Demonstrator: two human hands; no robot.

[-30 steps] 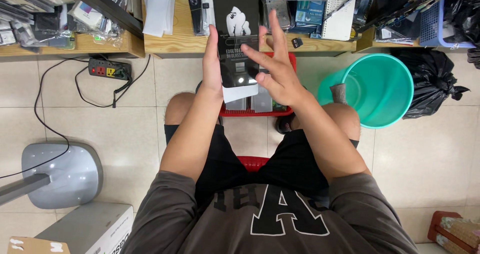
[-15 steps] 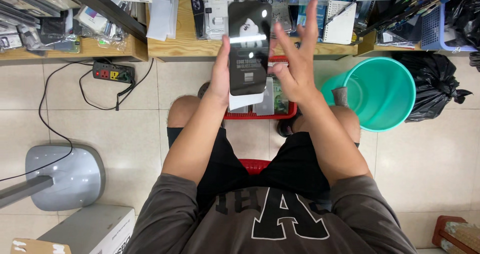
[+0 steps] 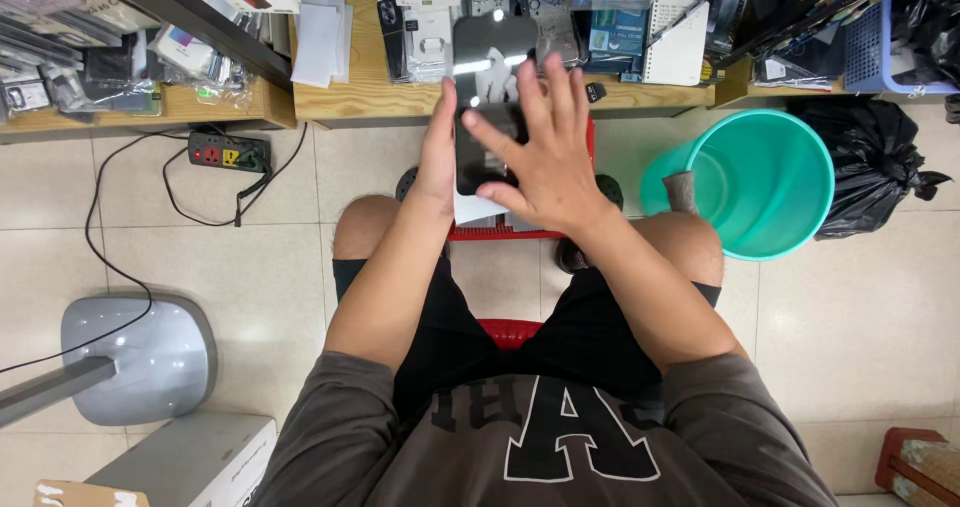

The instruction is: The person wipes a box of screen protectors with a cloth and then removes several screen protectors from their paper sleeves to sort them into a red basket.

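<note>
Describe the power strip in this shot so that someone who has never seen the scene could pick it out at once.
Start at the wooden shelf running across the top. On the tiled floor just below its left section lies the power strip, a dark rectangular block. Coloured sockets on its face and black cables trailing from it set it apart from the grey fan base further down.

Bright, even overhead light, soft short shadows on the floor tiles (image 3: 250,267). Strong white glare streaks on the glossy black phone (image 3: 490,77), washing out its surface. Right hand (image 3: 545,157) slightly motion-blurred at the fingertips. Wide-angle bend at the edges: shelf (image 3: 200,107) lines curve. Centre sharp, corners softer.
</note>
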